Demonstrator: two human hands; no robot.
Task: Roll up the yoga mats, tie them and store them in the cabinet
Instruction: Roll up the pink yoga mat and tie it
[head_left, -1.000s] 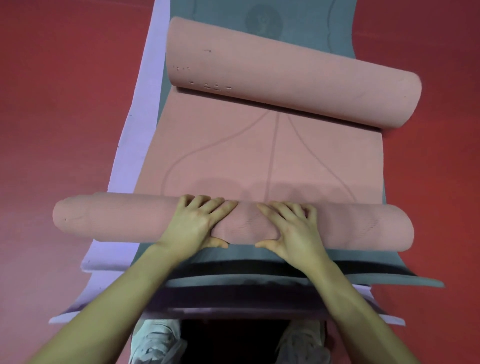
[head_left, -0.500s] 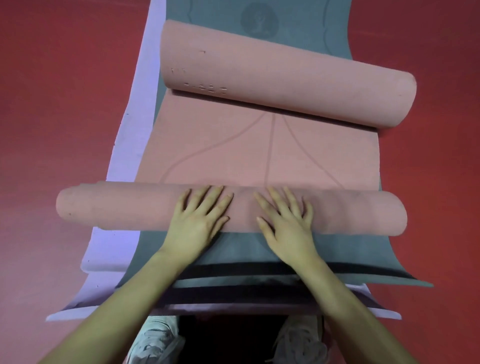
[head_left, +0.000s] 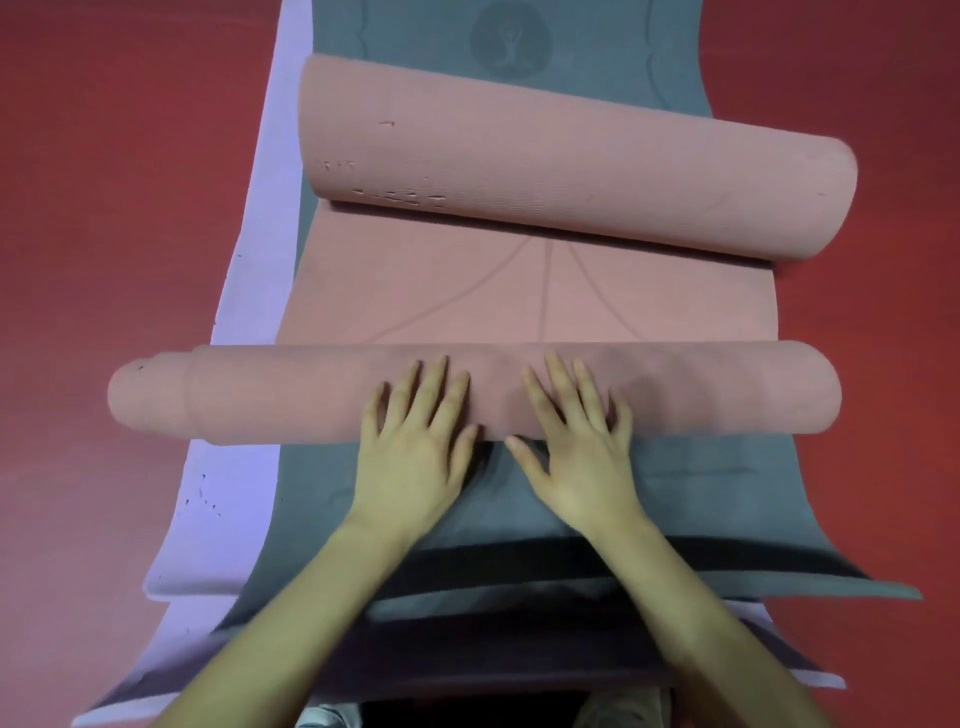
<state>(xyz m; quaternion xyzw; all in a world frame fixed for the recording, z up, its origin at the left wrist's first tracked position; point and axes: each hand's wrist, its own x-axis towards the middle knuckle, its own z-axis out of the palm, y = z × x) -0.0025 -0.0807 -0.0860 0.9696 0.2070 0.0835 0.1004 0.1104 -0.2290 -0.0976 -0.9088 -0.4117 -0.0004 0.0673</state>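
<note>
Head view looks down on a stack of yoga mats lying on a red floor (head_left: 104, 208). On top is the pink mat (head_left: 519, 306), and it is curled from both ends: a thin near roll (head_left: 260, 397) under the hands, and a thicker far roll (head_left: 571, 166) which lies a bit oblique. Between the two rolls a flat part of the pink mat is open, with curved lines printed on it. Under it lies the grey mat (head_left: 675, 493), and under that a lilac mat (head_left: 249, 322) shows at the left side.

The left hand (head_left: 415, 441) and the right hand (head_left: 576, 447) lie side by side on the near roll, close to its middle. The fingers of both are straight and spread, flat on the roll; they grip nothing, only press on it. The palms are at the near edge of the roll, partly above the grey mat.

I judge that the step in hand is the rolling of the first mat, so the task is at its early part; no tie and no cabinet are visible. The left end of the near roll has a narrower core sticking out, so the roll is not even. The next move, I think, calls for an equal push forward with both palms, so that the roll goes straight toward the far roll, and maybe pressure more to the ends, because they could get loose
</note>
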